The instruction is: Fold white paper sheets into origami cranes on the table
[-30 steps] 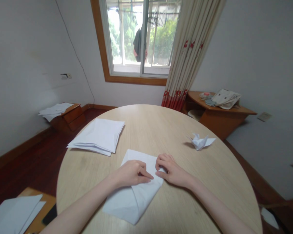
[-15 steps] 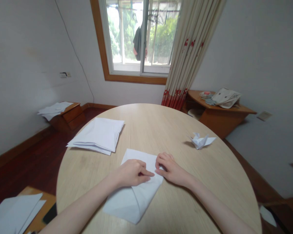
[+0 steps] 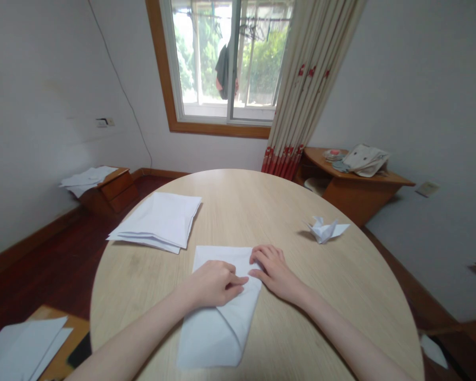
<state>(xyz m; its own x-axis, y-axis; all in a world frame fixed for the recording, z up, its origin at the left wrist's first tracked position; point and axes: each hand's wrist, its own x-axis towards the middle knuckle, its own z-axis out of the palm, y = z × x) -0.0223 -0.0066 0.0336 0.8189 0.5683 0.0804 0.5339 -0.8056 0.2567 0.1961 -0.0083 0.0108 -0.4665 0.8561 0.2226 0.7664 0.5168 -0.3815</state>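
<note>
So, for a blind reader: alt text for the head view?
The left hand and right hand press a partly folded white sheet on a round wooden table. A paper stack lies to the left, a folded paper figure to the right.

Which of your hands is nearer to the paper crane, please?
Right. The right hand rests on the sheet at its right edge, bare table between it and the crane; the left hand lies farther left, mid-sheet.
</note>
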